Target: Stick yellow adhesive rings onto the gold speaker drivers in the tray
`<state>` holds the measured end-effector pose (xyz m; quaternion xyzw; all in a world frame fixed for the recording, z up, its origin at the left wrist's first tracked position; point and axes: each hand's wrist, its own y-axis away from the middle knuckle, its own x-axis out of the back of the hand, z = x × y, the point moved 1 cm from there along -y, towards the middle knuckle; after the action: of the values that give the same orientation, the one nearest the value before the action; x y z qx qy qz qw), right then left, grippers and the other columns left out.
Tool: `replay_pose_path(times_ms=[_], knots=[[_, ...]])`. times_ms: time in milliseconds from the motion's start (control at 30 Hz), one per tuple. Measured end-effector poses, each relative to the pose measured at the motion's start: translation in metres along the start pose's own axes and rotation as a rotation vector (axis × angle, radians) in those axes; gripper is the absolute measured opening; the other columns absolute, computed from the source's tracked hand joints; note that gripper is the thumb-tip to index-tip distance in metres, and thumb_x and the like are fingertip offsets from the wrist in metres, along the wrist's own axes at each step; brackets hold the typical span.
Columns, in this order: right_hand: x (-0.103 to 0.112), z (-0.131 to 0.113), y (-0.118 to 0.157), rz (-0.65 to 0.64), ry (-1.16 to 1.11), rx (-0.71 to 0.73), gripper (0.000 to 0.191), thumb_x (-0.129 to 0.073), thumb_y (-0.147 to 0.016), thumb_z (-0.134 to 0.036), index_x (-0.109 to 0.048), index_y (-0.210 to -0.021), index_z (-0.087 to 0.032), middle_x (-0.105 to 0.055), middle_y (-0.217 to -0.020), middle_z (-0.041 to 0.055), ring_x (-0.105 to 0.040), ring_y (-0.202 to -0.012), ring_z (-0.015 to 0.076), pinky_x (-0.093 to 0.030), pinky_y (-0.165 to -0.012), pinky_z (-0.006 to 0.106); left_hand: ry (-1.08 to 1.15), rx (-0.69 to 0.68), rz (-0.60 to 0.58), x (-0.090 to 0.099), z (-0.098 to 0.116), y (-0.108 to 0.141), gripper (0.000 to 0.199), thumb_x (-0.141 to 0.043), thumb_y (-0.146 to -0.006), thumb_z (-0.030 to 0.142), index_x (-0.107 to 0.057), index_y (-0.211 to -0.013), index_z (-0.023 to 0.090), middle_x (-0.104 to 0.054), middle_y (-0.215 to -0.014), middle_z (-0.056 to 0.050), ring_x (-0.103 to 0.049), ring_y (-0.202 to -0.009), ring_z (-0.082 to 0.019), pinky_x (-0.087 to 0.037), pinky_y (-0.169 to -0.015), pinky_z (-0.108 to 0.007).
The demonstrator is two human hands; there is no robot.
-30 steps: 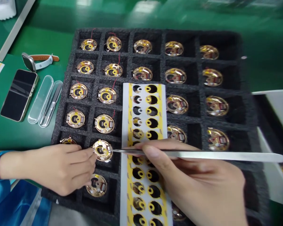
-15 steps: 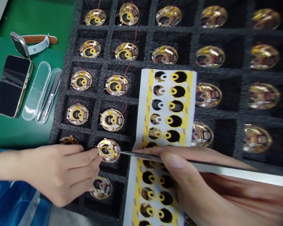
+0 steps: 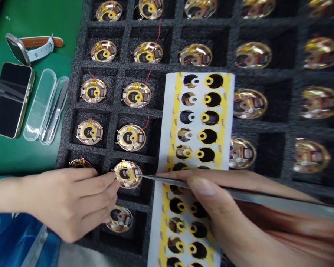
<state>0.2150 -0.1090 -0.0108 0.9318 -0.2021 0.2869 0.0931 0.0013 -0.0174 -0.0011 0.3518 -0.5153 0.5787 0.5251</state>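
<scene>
A round gold part [image 3: 127, 178] with a black and yellow sticker lies in a compartment of the black foam tray [image 3: 111, 111]. My left hand [image 3: 69, 200] touches its left edge, fingertips pressed together. Metal tweezers [image 3: 169, 180] are held between thumb and forefinger of my right hand [image 3: 225, 207], their tip on the right side of that part. Under my right hand lies a white sheet [image 3: 169, 122] with yellow strips and rows of crescent-shaped black stickers and cut-outs. Whether my left fingers grip the part cannot be made out.
More gold parts [image 3: 131, 137], several with red wires, sit in the other compartments. On the green surface [image 3: 5, 159] at the left are a phone [image 3: 12, 100], a watch [image 3: 18, 48] and an open clear case [image 3: 40, 104] with tweezers inside.
The view has shifted slightly, so the tray and the things at the left appear a little higher. The tweezers' tip remains at the same gold part, and my left hand stays beside it.
</scene>
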Motion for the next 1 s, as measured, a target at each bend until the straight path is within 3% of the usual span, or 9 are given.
replay_pose_path(times_ms=[267,500,633,1000], knots=[[0.001,0.005,-0.001,0.022,0.020,0.078,0.022,-0.067,-0.077,-0.031,-0.066,-0.056,-0.031,-0.072,-0.058,-0.0061,-0.067,-0.048,0.0144,-0.055,-0.045,0.024,0.004,0.015,-0.016,0.000,-0.001,0.000,0.028,-0.046,-0.095,0.021,-0.073,-0.094,0.016,-0.071,-0.113,-0.007,-0.064,-0.111,-0.024,-0.053,-0.088,-0.032],[-0.001,0.007,0.002,0.017,0.042,0.107,0.009,-0.068,-0.080,-0.031,-0.071,-0.071,-0.033,-0.074,-0.066,-0.0067,-0.068,-0.054,0.0129,-0.056,-0.052,0.023,-0.050,0.034,-0.066,-0.003,0.000,0.001,0.029,-0.046,-0.097,0.025,-0.068,-0.110,0.011,-0.066,-0.123,-0.011,-0.059,-0.118,-0.022,-0.051,-0.091,-0.033],[-0.002,0.005,0.003,0.005,0.012,0.144,0.006,-0.069,-0.081,-0.029,-0.070,-0.078,-0.034,-0.075,-0.071,-0.0070,-0.070,-0.059,0.0157,-0.059,-0.056,0.026,-0.066,0.038,-0.088,-0.005,0.001,0.001,0.028,-0.051,-0.096,0.030,-0.070,-0.105,0.012,-0.067,-0.122,-0.010,-0.056,-0.120,-0.022,-0.050,-0.092,-0.032],[-0.003,0.012,0.004,-0.082,-0.074,0.304,0.029,-0.068,-0.081,-0.014,-0.068,-0.098,-0.038,-0.076,-0.083,-0.0080,-0.073,-0.070,0.0174,-0.062,-0.059,0.027,-0.095,0.059,-0.081,-0.004,0.001,-0.002,0.033,-0.045,-0.099,0.033,-0.067,-0.113,0.013,-0.067,-0.123,-0.008,-0.058,-0.117,-0.021,-0.047,-0.094,-0.032]])
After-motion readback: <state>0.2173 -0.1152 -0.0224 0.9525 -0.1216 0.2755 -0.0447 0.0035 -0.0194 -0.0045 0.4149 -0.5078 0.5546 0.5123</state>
